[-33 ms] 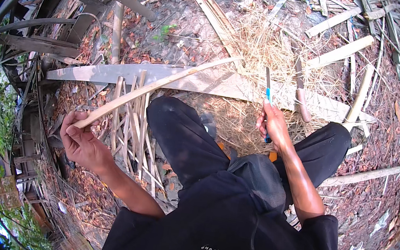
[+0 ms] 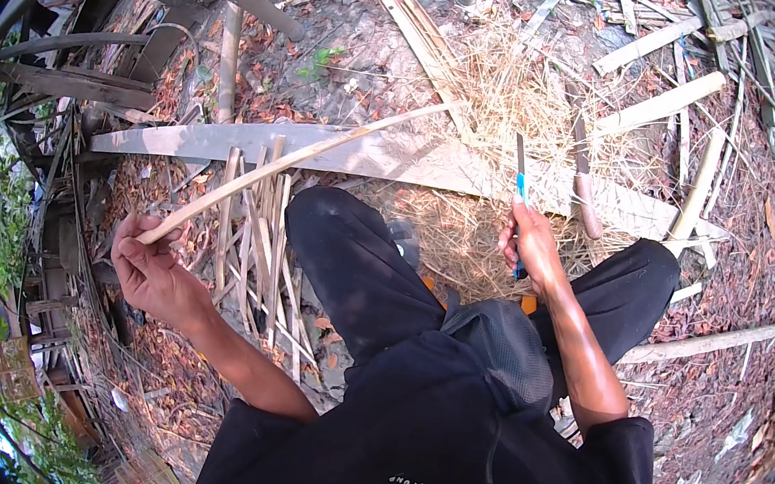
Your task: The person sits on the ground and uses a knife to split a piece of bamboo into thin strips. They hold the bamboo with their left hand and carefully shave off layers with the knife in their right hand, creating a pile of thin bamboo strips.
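Note:
A long, pale wooden strip [image 2: 293, 159] is pinched at its near end by my left hand [image 2: 150, 269], out to the left. It slants up and right, its far end over the wooden board [image 2: 216, 141] by the shavings. In my right hand [image 2: 533, 241], fingers wrap a blue-handled knife [image 2: 520, 169] with its narrow dark blade pointing away from me. The blade is apart from the strip. To the right of that knife, a larger blade with a brown wooden handle [image 2: 587, 207] lies across the board. Several thin strips [image 2: 264, 227] lean against the board's near edge.
Curled wood shavings [image 2: 499, 82] heap beyond and around the board. Split pieces of wood [image 2: 661, 103] lie at the far right. Posts and beams [image 2: 77, 88] stand at the left. My bent knees [image 2: 339, 246] flank the middle, with leaf litter around.
My left hand has shifted slightly to the left, drawing the strip's far end back a little toward me. The right hand and knife have barely moved.

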Demonstrator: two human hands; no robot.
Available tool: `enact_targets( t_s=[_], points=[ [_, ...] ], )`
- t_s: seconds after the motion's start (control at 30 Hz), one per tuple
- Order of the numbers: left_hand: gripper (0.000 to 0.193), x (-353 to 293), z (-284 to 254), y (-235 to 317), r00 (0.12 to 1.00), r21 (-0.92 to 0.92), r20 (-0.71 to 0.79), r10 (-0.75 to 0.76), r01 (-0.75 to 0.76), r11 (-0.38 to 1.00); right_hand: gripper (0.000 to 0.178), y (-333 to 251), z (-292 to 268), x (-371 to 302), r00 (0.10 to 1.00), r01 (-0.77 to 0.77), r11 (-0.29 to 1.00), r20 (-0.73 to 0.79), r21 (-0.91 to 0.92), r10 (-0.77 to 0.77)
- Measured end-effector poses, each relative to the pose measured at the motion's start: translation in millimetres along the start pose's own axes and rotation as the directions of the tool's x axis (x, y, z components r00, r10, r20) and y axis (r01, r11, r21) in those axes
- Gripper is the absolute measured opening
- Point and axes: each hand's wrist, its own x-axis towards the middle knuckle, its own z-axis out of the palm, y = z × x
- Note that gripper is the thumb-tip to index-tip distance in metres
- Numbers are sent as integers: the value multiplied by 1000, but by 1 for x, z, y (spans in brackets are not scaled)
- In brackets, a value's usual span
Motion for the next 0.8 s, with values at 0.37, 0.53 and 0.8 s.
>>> enact_targets(
  t_s=[0.37,0.53,0.8],
  points=[
    [54,-34,-177,-197,459,-274,-568,-683,677,683,40,21,-43,26,998,-60,996,-41,-68,58],
    [49,-92,-227,-232,306,-353,-624,-719,711,608,41,33,-43,30,989,-109,993,-109,-50,103],
    [43,-124,-260,-218,259,-502,-611,-748,605,618,44,43,-39,32,989,-115,985,-112,-130,101]
  ],
)
